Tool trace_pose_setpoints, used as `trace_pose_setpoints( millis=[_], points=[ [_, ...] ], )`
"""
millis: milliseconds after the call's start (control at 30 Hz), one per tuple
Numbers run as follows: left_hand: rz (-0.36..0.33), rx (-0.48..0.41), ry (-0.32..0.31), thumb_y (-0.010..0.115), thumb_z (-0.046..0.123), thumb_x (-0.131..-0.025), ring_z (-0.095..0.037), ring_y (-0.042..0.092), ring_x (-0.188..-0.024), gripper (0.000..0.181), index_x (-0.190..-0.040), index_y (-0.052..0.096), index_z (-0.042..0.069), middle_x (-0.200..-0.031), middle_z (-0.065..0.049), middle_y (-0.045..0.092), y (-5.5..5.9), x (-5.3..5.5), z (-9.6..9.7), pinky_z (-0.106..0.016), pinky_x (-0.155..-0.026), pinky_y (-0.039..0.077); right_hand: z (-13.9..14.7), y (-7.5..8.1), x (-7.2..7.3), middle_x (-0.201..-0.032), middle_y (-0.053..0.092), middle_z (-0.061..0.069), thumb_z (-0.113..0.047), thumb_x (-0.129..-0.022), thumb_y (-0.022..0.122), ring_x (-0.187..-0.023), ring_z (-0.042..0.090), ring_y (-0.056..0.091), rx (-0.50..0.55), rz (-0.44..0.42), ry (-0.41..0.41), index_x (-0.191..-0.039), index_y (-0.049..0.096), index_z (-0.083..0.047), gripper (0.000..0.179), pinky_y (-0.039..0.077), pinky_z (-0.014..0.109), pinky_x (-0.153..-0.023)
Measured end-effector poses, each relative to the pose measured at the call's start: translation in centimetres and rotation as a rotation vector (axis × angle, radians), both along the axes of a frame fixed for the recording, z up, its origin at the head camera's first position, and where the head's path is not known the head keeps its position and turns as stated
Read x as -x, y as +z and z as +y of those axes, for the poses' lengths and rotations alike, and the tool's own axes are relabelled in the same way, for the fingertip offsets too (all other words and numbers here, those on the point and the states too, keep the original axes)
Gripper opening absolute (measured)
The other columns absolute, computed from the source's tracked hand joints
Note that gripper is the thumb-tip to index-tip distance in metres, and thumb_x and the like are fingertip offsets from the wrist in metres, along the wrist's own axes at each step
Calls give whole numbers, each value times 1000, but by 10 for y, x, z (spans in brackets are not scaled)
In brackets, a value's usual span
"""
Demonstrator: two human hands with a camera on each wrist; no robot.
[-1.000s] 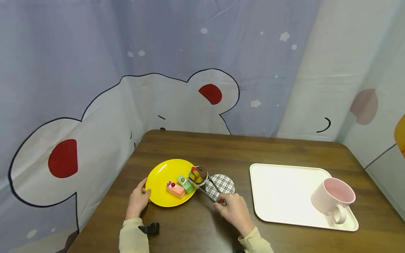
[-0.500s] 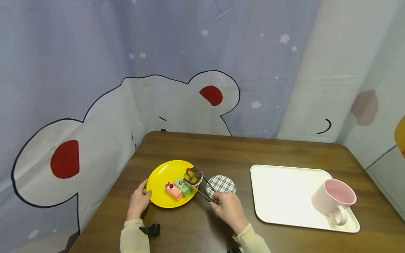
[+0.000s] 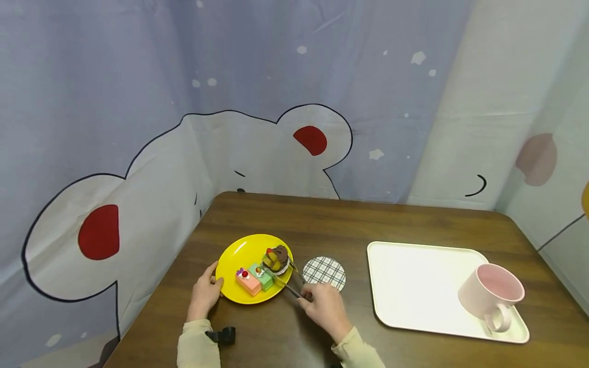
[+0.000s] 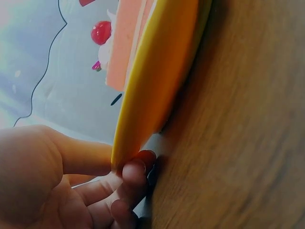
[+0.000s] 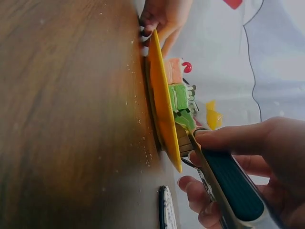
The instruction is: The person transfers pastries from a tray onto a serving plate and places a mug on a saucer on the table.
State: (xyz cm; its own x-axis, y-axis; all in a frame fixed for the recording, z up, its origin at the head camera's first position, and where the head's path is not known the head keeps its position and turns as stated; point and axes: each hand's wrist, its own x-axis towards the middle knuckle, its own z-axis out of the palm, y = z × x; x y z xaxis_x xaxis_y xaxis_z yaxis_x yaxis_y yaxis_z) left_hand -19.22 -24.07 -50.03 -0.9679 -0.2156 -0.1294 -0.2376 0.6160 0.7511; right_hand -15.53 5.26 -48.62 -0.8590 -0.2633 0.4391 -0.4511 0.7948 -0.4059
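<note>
My left hand [image 3: 205, 292] pinches the left rim of a yellow plate [image 3: 239, 245], thumb above and fingers below in the left wrist view. On that plate lie a pink cake slice [image 3: 249, 284] with a cherry on top and a green cake slice [image 3: 264, 279] beside it. My right hand [image 3: 325, 307] grips metal tongs [image 3: 290, 289] with dark handle pads, seen close up in the right wrist view. Their tips are around a small chocolate fruit cake [image 3: 278, 257] at the plate's right side, against the green slice.
A round checked coaster [image 3: 325, 269] lies right of the plate. Farther right is a white tray [image 3: 414, 286] with a pink mug [image 3: 488, 294] on its right end. A patterned curtain [image 3: 257, 71] hangs behind the wooden table [image 3: 349, 220].
My right hand has moved left with the tongs, bringing the chocolate fruit cake from the plate's right rim farther in over the plate. The left hand keeps its hold on the rim.
</note>
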Motion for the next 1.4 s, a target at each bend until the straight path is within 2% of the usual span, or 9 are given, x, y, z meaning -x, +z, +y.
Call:
trace_pose_setpoints(
  millis=[267, 433, 533, 667, 767, 1033, 1400],
  points=[
    [8, 21, -11, 47, 11, -98, -15, 55, -60, 55, -148, 30, -3, -87, -18, 60, 4, -1, 1, -27, -63, 38, -4, -1, 2, -56, 58, -8, -19, -72, 80, -50, 1, 40, 20, -45, 49, -68, 68, -17, 13, 28, 17, -48],
    [11, 20, -15, 47, 11, -97, -14, 56, -59, 55, -148, 30, -3, -89, -20, 61, 4, -2, 1, -27, -63, 39, -5, -2, 4, -61, 61, -6, -23, -76, 78, -52, 1, 43, 32, -102, 44, -78, 71, -12, 13, 32, 18, -49],
    [8, 17, -11, 47, 11, -97, -14, 56, -60, 55, -148, 30, -3, -91, -20, 62, 3, -2, 1, -27, -63, 39, -5, -1, 4, -66, 66, -3, -23, -84, 72, -55, 5, 51, 39, -113, 44, -84, 73, -11, 13, 39, 21, -52],
    [-6, 4, -1, 47, 11, -98, -15, 56, -61, 55, -149, 30, -2, -92, -20, 61, 2, -2, 2, -26, -62, 40, -5, 1, 3, -78, 73, 3, -13, -91, 63, -65, 13, 65, 35, -104, 55, -89, 75, -7, 13, 49, 27, -59],
    [-16, 4, 4, 47, 12, -99, -16, 55, -62, 55, -149, 29, -1, -91, -19, 60, 2, -1, 2, -26, -62, 40, -3, 4, 2, -85, 75, 8, -8, -89, 64, -70, 18, 68, 26, -122, 69, -95, 75, -4, 13, 51, 29, -61],
    [-21, 17, 6, 48, 12, -99, -16, 54, -63, 55, -149, 30, 0, -90, -19, 59, 2, 1, 2, -26, -62, 40, 2, 11, 0, -95, 75, 11, -12, -86, 69, -86, 25, 72, 52, -190, 79, -100, 75, -2, 19, 54, 35, -74],
    [-19, 5, 3, 48, 12, -98, -16, 55, -63, 55, -149, 31, -1, -90, -18, 59, 1, 1, 1, -26, -63, 40, 15, 26, -6, -94, 76, 10, -13, -81, 74, -84, 24, 72, 61, -201, 82, -97, 76, -3, 19, 54, 34, -73]
  ],
)
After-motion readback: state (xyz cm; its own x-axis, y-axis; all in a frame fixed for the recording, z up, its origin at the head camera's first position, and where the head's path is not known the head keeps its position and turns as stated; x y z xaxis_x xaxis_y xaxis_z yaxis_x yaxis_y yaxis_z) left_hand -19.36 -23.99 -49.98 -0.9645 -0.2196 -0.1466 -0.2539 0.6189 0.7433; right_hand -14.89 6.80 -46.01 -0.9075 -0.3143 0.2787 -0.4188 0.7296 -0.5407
